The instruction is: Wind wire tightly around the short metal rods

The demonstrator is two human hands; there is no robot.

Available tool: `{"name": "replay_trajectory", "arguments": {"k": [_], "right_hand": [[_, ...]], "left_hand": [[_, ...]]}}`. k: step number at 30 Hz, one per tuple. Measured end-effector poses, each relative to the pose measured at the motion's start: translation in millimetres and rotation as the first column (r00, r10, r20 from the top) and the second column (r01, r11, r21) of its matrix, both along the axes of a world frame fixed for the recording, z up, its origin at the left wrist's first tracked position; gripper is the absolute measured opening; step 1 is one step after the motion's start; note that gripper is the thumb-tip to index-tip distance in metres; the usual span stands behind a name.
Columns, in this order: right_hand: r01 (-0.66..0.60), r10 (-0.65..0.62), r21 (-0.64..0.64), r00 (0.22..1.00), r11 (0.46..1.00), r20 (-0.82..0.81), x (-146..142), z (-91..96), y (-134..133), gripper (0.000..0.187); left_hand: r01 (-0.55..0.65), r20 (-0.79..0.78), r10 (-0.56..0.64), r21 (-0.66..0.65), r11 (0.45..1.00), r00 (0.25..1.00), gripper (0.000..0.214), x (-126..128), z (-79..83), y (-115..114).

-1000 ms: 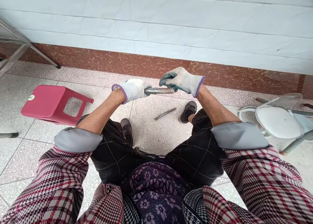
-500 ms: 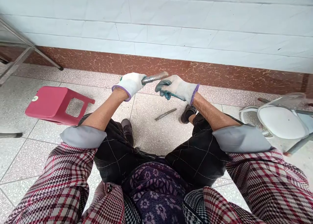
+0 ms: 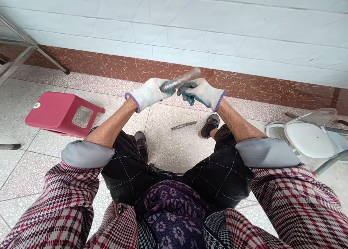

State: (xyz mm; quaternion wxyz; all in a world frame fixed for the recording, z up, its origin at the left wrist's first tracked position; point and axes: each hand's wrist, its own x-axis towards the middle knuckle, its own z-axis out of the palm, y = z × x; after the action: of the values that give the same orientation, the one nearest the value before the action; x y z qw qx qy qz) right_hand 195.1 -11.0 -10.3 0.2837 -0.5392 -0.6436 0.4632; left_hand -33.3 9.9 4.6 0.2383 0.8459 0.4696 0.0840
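My left hand (image 3: 154,90), in a white knit glove with a green palm and purple cuff, is wrapped round one end of a metal rod (image 3: 181,80). The rod is ridged and shiny near the fist, brownish and smoother at its other end, and tilts up to the right. My right hand (image 3: 199,92), gloved alike, is close beside the rod's far part. Its fingers are bent and apart, and nothing shows in them; whether they touch the rod is unclear. Between my shoes on the floor lies a thinner, dark grey rod (image 3: 184,125).
A red plastic stool (image 3: 51,111) lies on its side at the left, near a metal-legged frame (image 3: 35,46). On the right is a white-seated chair (image 3: 310,138). A tiled wall (image 3: 174,35) with a reddish-brown base strip stands in front.
The metal rod has moved right and up with my left hand, its far end now passing above my right fingers. My right hand has shifted slightly right and up.
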Motion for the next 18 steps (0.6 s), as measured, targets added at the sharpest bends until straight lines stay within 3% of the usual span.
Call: {"name": "replay_trajectory", "arguments": {"k": [4,8,13,18], "right_hand": [[-0.057,0.053,0.04,0.994,0.998,0.097,-14.9,-19.0,-13.1,0.017],[-0.157,0.14,0.059,0.963,0.986,0.23,-17.0,-16.4,-24.6,0.012],[-0.117,0.082,0.092,0.944,0.989,0.319,-8.6,11.2,-19.1,0.013],[-0.052,0.038,0.039,0.955,0.998,0.294,1.2,20.1,-1.4,0.021]], "left_hand": [[-0.138,-0.089,0.145,0.08,0.987,0.986,0.034,-4.5,-1.8,12.5],[-0.154,-0.32,0.179,0.102,0.983,0.93,0.03,-2.9,-16.7,22.0],[0.013,-0.506,0.057,0.133,0.991,0.861,0.031,6.0,-34.2,15.2],[0.198,-0.507,-0.142,0.058,0.979,0.85,0.038,21.0,-24.5,-5.5]]}}
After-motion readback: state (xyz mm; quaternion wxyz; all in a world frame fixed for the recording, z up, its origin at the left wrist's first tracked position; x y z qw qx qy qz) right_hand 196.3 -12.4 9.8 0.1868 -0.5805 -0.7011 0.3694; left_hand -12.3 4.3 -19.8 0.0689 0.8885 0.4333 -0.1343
